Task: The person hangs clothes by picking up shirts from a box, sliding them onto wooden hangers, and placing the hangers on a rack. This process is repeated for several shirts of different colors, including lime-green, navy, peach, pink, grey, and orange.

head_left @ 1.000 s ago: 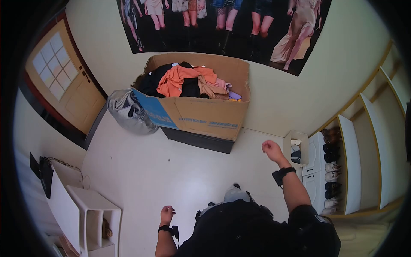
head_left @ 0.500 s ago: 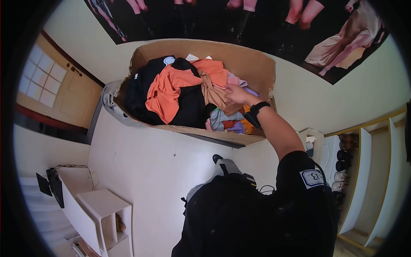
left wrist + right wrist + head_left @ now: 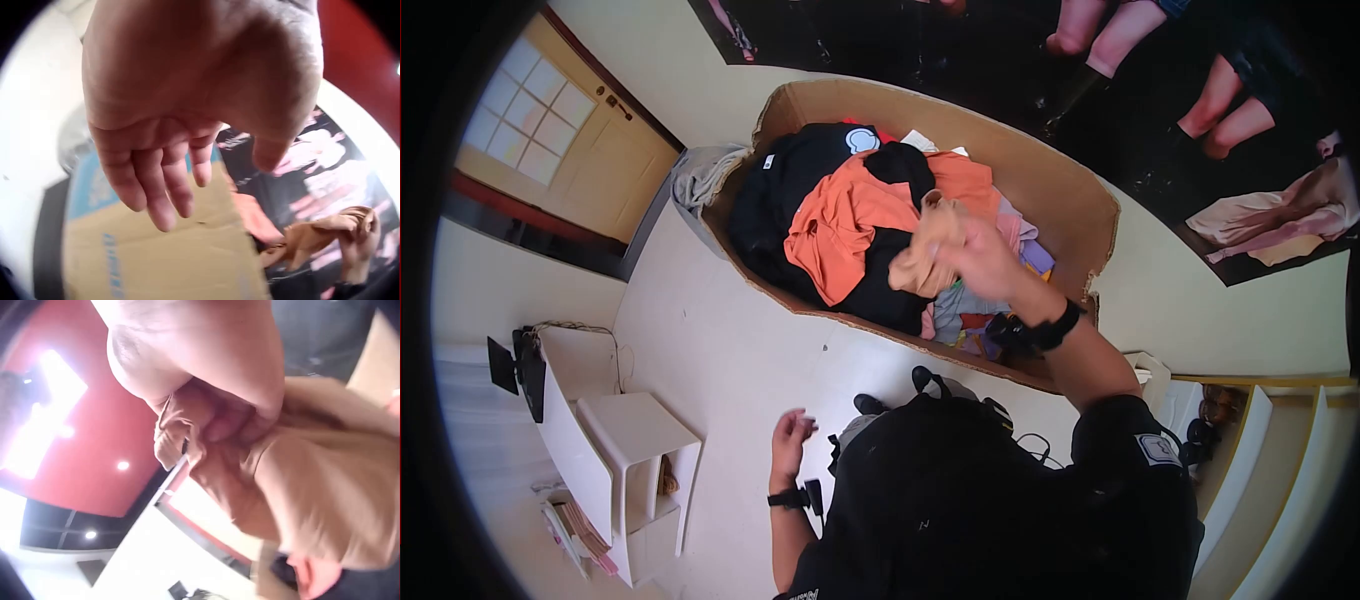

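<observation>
My right hand [image 3: 992, 265] grips a tan garment [image 3: 922, 260] above the heap of clothes in a large cardboard box [image 3: 1045, 165]. In the right wrist view the fingers are curled into the bunched tan cloth [image 3: 325, 494], which hangs in folds. An orange garment [image 3: 835, 230] and a black garment [image 3: 765, 225] with a white round patch lie in the box beside it. Grey cloth [image 3: 965, 300] shows under my right hand. My left hand [image 3: 790, 447] hangs outside the box near my body, holding nothing; its fingers look loose in the left wrist view.
A grey bag [image 3: 705, 185] stands against the box's left end, near a door [image 3: 555, 110]. A white shelf unit [image 3: 635, 430] is at the left. Shelves with shoes [image 3: 1205, 430] stand at the right, and a poster [image 3: 980, 70] hangs behind the box.
My right hand reached into the box, took hold of the tan garment and lifted it towards me. I have stepped closer to the box. My left hand, out of view half a second ago, shows again.
</observation>
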A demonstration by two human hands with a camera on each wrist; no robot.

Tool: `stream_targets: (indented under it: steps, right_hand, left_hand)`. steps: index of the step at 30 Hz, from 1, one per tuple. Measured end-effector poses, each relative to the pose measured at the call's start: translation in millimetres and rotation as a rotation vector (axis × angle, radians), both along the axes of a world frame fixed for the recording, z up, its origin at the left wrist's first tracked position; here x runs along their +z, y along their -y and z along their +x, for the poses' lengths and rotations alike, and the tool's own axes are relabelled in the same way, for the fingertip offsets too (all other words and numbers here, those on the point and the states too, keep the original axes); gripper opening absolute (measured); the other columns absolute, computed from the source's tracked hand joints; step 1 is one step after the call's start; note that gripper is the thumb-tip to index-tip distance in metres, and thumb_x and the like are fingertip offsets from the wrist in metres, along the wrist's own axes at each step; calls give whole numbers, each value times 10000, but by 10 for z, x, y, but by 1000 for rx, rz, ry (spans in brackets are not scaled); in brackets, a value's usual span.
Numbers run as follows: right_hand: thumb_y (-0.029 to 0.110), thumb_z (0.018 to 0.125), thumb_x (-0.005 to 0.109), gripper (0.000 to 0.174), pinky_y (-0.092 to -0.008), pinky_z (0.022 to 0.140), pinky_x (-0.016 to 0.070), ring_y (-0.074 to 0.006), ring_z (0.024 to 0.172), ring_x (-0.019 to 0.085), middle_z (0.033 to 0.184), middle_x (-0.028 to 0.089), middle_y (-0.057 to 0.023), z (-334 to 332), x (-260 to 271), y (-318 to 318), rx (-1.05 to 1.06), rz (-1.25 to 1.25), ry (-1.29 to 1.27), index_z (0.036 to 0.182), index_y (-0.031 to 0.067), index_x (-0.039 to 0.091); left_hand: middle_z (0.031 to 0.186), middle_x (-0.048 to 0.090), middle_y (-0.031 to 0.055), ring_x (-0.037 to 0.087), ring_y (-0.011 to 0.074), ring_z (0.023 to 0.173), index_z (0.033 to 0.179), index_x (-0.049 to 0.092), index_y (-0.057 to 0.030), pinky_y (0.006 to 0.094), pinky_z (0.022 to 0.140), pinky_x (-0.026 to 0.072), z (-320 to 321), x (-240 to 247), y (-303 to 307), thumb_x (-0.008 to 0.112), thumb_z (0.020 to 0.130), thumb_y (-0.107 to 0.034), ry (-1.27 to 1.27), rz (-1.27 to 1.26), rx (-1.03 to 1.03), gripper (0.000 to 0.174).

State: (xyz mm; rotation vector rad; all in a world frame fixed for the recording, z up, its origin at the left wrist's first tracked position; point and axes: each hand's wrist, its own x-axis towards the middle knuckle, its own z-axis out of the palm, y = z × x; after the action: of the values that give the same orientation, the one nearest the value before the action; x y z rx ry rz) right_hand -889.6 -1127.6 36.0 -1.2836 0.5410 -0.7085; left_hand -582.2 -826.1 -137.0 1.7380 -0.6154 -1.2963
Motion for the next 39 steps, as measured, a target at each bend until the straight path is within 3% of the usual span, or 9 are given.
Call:
stream_targets:
  steps: [3,6,9,18,22,24,29,32,39]
  right_hand:
    - [94,815,584,85,-316,660,446,-222,736,555,755,536,-100,488,455,-634,305,-724,346,790,19,553]
    - [80,797,578,153,-322,563,444,-197,643,569,713,507,-93,819,270,-1120,790,-523,343,697,6,488]
    - [140,831,555,176,-348,648,441,-273,750,567,802,558,-141,930,280,-1065,1298,-414,-202,763,-21,536]
    - [192,805,621,286,-348,692,466,-252,784,602,872,625,-135,528,-450,-888,564,-564,-143,1030,20,578]
    - [120,861,617,451,-360,916,457,-241,1117,528,1175,523,-165,670,-816,-1114,492,172,-126,1221,-42,400]
    - [59,867,599,301,-289,881,458,-158,1051,544,1114,552,-101,777,-737,-1100,586,187,-213,1139,7,480]
    - [11,838,598,175,-260,833,457,-134,922,579,969,600,-58,1242,-267,-1163,700,36,-183,1003,16,541]
    - [12,734,632,307,-287,788,470,-205,871,585,944,573,-103,1940,-33,-1437,399,-595,-49,1021,-2,524]
    - [94,712,652,478,-352,845,457,-301,972,558,1074,544,-147,3824,492,-2741,746,-1010,224,1163,8,517]
  left_hand:
    - [1128,578,131,584,231,1030,1280,401,-18,340,926,454,-222,755,628,502,934,-201,-589,-387,-138,404]
    - [1159,563,128,567,228,1058,1292,389,-13,343,937,445,-447,1111,859,508,932,-199,-496,-340,-150,423]
    - [1205,540,124,542,225,1100,1311,371,-6,348,954,431,-601,1358,960,517,927,-196,-369,-266,-158,452]
    - [1298,496,91,464,209,1194,1316,408,14,338,1026,341,-313,1504,439,564,908,-258,-275,-305,-39,515]
    - [1280,516,121,462,213,1201,1273,437,68,328,1025,326,-107,1586,170,542,902,-246,-134,-343,-56,498]
    - [1301,493,136,473,239,1195,1292,407,72,348,1021,341,-2,1511,-9,515,911,-233,-157,-516,89,499]
    - [1330,457,151,472,258,1198,1315,364,79,362,1022,352,299,1464,-468,446,933,-179,-323,-794,423,467]
    - [1331,455,142,471,239,1199,1329,360,55,347,1019,358,496,1547,-710,395,939,-119,-244,-810,414,429]
    - [1221,516,70,485,131,1108,1285,431,-13,292,943,401,1220,1521,-1581,366,960,-130,-138,-636,222,352]
